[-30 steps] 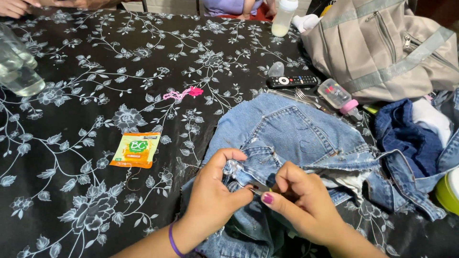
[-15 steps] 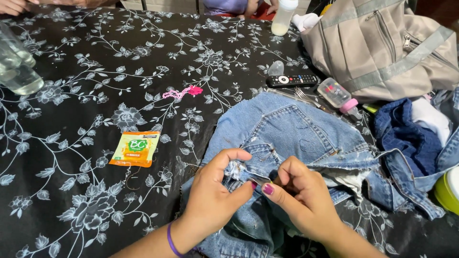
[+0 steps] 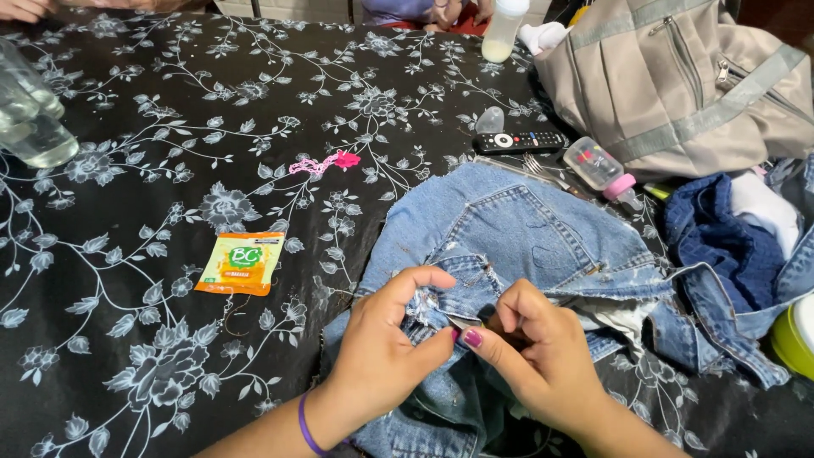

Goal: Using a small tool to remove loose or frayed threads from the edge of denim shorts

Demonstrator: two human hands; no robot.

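The frayed, faded denim jeans (image 3: 526, 246) lay crumpled on the floral black counter (image 3: 153, 110). The left hand (image 3: 386, 343) pinched a ragged seam; the right hand (image 3: 534, 356) pressed its fingers (image 3: 475, 339) together there. An orange sachet (image 3: 242, 263) lay left of the jeans.

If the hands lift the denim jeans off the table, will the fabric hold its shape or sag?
The jeans would probably sag: they already lie crumpled in folds. The left hand and right hand bunch them easily. The frayed edges look unlikely to slip.
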